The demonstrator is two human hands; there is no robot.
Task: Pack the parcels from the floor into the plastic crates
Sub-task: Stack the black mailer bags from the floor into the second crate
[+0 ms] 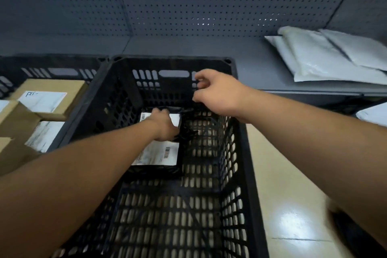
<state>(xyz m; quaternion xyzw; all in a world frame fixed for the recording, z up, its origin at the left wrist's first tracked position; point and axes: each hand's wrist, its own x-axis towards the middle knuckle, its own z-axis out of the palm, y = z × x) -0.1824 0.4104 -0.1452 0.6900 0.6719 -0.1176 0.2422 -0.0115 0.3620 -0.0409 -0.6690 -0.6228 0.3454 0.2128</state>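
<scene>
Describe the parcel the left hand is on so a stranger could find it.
Look into the middle black crate, at its far end. Two black-wrapped parcels lie there; the far parcel sits against the back wall under the left hand. Unlike the near parcel, its white label is mostly covered.

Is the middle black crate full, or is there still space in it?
Mostly empty. Two black parcels lie at the crate far end; its slotted bottom is bare elsewhere.

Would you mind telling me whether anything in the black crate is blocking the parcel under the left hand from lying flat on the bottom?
Nothing visible does. The left hand presses the far parcel down at the back of the black crate. The near parcel lies beside it, not under it, as far as shows.
</scene>
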